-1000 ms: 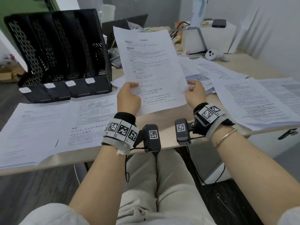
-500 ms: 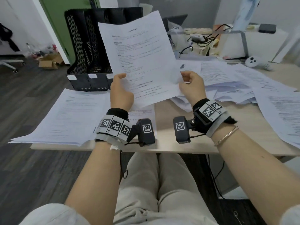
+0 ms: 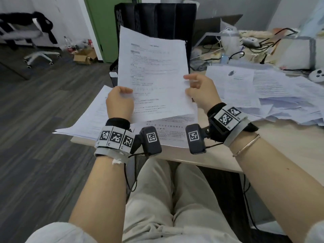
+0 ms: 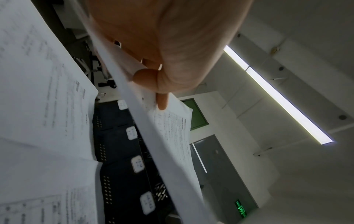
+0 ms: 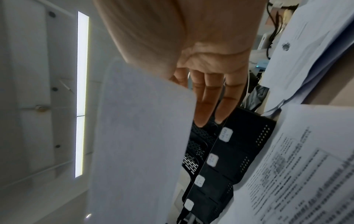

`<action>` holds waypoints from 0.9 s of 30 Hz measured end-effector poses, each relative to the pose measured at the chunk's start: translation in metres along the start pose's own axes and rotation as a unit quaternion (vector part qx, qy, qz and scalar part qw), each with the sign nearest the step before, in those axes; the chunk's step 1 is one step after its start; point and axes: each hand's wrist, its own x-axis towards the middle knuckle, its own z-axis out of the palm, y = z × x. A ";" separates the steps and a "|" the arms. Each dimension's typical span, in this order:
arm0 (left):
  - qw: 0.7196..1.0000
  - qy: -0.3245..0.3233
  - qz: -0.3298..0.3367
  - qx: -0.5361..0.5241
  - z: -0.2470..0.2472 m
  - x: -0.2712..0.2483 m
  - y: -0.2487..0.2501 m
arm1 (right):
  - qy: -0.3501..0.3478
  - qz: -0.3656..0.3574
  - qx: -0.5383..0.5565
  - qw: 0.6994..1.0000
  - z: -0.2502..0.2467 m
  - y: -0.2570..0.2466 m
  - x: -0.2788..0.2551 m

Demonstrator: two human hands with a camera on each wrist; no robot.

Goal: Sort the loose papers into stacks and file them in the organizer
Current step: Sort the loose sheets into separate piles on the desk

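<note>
desk (image 3: 273, 137) light wood, spans centre to right of head view; far right half buried under loose papers (image 3: 287, 95), overlapping, unsorted, some hanging over each other; black mesh organizer (image 3: 157, 20) upright at the desk's far left end, several slots side by side, white label tabs on the slot fronts visible from both wrist cams (image 4: 138, 164) (image 5: 212, 159); cannot tell from any view whether the slots hold anything; flat stack (image 3: 91, 118) of printed sheets on the near-left corner of the desk, just in front of the organizer, edges roughly squared, left edge overhanging the desk slightly; another printed page lies under the hands beside it.

held sheets (image 3: 154, 79) raised off the desk, tilted near upright, print facing the person, covering most of the organizer front in head view; wrist cams show the edge as more than one sheet, count unreadable.

left hand (image 3: 120, 100) grips the lower-left edge; thumb on the printed face, fingers curled behind the paper; right hand (image 3: 201, 92) at the right edge, thumb lying over the front, fingers (image 5: 206, 98) long and nearly straight behind the back of the sheets, close together, supporting rather than clamping; both wrists carry marker bands and small cameras.
</note>
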 end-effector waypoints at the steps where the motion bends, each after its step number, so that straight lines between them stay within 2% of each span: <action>1: 1.000 0.004 -0.006 0.006 -0.004 0.001 -0.005 | -0.009 -0.008 -0.012 1.000 0.006 -0.002 0.000; 9: 0.995 0.055 -0.029 0.076 -0.045 0.025 -0.039 | -0.068 -0.018 -0.011 0.997 0.052 -0.017 0.006; 17: 0.986 0.100 -0.057 0.121 -0.086 0.056 -0.046 | -0.116 0.016 -0.045 0.992 0.105 -0.017 0.012; 20: 0.983 0.099 -0.059 0.145 -0.100 0.060 -0.047 | -0.149 0.034 -0.056 0.987 0.121 -0.014 0.013; 27: 0.988 0.074 -0.049 0.130 -0.118 0.066 -0.061 | -0.197 0.107 -0.046 0.973 0.146 -0.005 0.008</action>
